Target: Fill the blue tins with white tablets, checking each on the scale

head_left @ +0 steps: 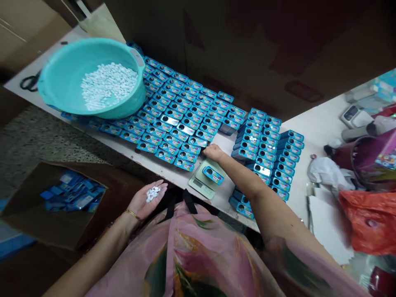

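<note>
My left hand [147,201] is palm up and cupped, holding a small heap of white candies [152,193]. My right hand [213,152] reaches across to the block of standing blue tins, its fingers curled against the near right end of a tin [198,141]; its fingertips are partly hidden. Below that hand, a small pale green scale [201,187] carries one blue tin [213,175] with a round hole in its top. Many similar tins [184,150] stand in tight rows to the left, and more tins [267,146] to the right.
A turquoise basin [93,111] with loose white candies sits at the table's left end, near black scissors [29,83]. An open carton [29,206] of blue pieces is at lower left. Right: a red bag [371,222], white paper [329,227]. A large brown carton [247,45] stands behind.
</note>
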`<state>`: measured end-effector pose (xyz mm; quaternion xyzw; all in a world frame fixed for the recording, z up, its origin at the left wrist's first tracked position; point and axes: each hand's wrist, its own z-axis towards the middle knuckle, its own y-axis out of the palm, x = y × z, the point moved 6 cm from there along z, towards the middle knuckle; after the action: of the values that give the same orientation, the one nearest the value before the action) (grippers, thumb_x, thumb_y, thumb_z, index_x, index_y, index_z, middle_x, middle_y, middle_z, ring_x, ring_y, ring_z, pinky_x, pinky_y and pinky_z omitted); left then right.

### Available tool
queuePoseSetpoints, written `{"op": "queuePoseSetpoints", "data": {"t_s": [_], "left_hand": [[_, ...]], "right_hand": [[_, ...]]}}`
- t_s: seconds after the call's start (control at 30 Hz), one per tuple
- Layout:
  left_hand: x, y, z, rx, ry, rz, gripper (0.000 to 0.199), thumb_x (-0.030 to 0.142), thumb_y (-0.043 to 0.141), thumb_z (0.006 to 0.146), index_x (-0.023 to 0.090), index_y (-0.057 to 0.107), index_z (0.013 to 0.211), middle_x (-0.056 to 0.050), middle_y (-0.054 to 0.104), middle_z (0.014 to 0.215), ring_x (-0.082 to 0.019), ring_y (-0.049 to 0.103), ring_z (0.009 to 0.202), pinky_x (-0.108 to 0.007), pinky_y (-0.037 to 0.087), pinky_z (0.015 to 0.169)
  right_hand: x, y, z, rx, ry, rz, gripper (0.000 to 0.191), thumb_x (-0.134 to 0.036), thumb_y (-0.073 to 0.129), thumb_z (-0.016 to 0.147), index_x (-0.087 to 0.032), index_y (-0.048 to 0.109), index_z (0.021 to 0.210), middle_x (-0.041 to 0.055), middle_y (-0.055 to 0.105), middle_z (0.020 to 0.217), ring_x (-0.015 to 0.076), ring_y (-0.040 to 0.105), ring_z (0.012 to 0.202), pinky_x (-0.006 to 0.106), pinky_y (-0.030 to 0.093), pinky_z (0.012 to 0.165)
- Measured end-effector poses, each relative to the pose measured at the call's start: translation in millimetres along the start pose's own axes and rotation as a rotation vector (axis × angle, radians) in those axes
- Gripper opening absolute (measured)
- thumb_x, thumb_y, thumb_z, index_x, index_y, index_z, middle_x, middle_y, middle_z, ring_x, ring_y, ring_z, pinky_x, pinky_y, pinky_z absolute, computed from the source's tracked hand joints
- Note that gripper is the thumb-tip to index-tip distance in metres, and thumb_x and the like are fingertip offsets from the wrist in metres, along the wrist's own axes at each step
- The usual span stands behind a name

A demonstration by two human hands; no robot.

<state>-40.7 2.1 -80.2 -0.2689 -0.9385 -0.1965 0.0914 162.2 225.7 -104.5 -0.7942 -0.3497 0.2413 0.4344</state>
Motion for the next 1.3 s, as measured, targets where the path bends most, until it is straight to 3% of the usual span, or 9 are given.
{"op": "queuePoseSetpoints", "data": {"t_s": [0.17, 0.3, 0.37, 0.47, 0.57, 0.63, 0.83, 1.03, 1.3], "left_hand": [[-4.7, 0.1, -4.7, 0.008, 0.014, 0.003, 0.025, 0.01, 0.043, 0.081, 0.006, 0.058, 0.101, -0.017, 0.066, 0.088, -0.02, 0.065, 0.077, -0.028, 0.056, 0.066], [-6.2, 10.8, -7.3, -0.017, 0.0, -0.009, 0.025, 0.009, 0.042, 0.081, 0.007, 0.059, 0.1, -0.016, 0.066, 0.087, -0.021, 0.065, 0.081, -0.029, 0.056, 0.067], [-5.6, 17.6, -8.7, -0.038, -0.003, -0.003, 0.023, 0.009, 0.043, 0.081, 0.006, 0.06, 0.096, -0.016, 0.066, 0.085, -0.021, 0.065, 0.08, -0.028, 0.056, 0.066], [-3.8, 27.9, -11.3, -0.077, -0.023, 0.008, 0.02, 0.009, 0.044, 0.081, 0.005, 0.061, 0.091, -0.015, 0.067, 0.081, -0.02, 0.065, 0.076, -0.027, 0.056, 0.065], [-2.4, 37.2, -12.2, -0.128, -0.067, 0.046, 0.019, 0.009, 0.044, 0.081, 0.006, 0.062, 0.088, -0.014, 0.067, 0.077, -0.019, 0.066, 0.073, -0.028, 0.056, 0.064], [-1.8, 42.7, -11.1, -0.164, -0.087, 0.086, 0.018, 0.009, 0.045, 0.081, 0.005, 0.062, 0.087, -0.014, 0.067, 0.076, -0.019, 0.065, 0.072, -0.027, 0.056, 0.064], [-4.7, 58.8, -9.3, -0.275, -0.132, 0.16, 0.02, 0.01, 0.043, 0.082, 0.005, 0.062, 0.084, -0.015, 0.067, 0.078, -0.019, 0.065, 0.078, -0.029, 0.054, 0.072], [-6.7, 62.9, -10.2, -0.328, -0.171, 0.206, 0.019, 0.011, 0.045, 0.082, 0.005, 0.063, 0.085, -0.015, 0.067, 0.08, -0.02, 0.065, 0.079, -0.03, 0.054, 0.073], [-7.5, 61.7, -10.5, -0.374, -0.176, 0.2, 0.018, 0.011, 0.046, 0.081, 0.006, 0.063, 0.085, -0.014, 0.068, 0.08, -0.019, 0.065, 0.079, -0.03, 0.054, 0.074]], "right_hand": [[11.4, 0.8, -1.9, -0.007, 0.003, 0.035, 0.029, -0.013, 0.035, 0.086, -0.016, 0.063, 0.09, 0.0095, 0.066, 0.092, 0.018, 0.059, 0.087, 0.026, 0.04, 0.071], [30.5, -9.2, -37.8, 0.045, 0.046, 0.079, 0.028, -0.016, 0.033, 0.088, -0.015, 0.059, 0.098, 0.0108, 0.062, 0.101, 0.0186, 0.057, 0.091, 0.027, 0.04, 0.072], [37.2, -19.8, -71.3, 0.192, 0.095, 0.186, 0.026, -0.023, 0.035, 0.089, -0.016, 0.058, 0.1, 0.01, 0.06, 0.104, 0.0178, 0.056, 0.091, 0.026, 0.04, 0.071], [34.5, -29.9, -130.2, 0.503, 0.175, 0.478, 0.022, -0.03, 0.043, 0.086, -0.017, 0.058, 0.094, 0.006, 0.061, 0.09, 0.014, 0.056, 0.079, 0.023, 0.041, 0.068], [13.7, -23.0, -175.3, 0.719, 0.246, 0.723, 0.019, -0.033, 0.048, 0.083, -0.018, 0.059, 0.086, 0.0025, 0.059, 0.076, 0.0118, 0.054, 0.067, 0.023, 0.042, 0.063], [-6.1, -16.1, -189.3, 0.784, 0.269, 0.815, 0.017, -0.032, 0.05, 0.083, -0.019, 0.059, 0.085, 0.0019, 0.058, 0.077, 0.0112, 0.053, 0.064, 0.023, 0.042, 0.06], [-44.3, -18.0, -179.1, 0.8, 0.315, 0.703, 0.014, -0.029, 0.05, 0.083, -0.021, 0.06, 0.088, 0.005, 0.058, 0.087, 0.0169, 0.052, 0.084, 0.029, 0.042, 0.076], [-52.7, -19.3, -156.8, 0.695, 0.331, 0.498, 0.017, -0.027, 0.048, 0.084, -0.02, 0.061, 0.091, 0.0063, 0.057, 0.09, 0.0183, 0.049, 0.086, 0.03, 0.039, 0.077], [-60.0, -18.2, -156.8, 0.681, 0.351, 0.43, 0.019, -0.028, 0.046, 0.085, -0.019, 0.061, 0.092, 0.0068, 0.056, 0.09, 0.0192, 0.046, 0.084, 0.032, 0.038, 0.076]]}}
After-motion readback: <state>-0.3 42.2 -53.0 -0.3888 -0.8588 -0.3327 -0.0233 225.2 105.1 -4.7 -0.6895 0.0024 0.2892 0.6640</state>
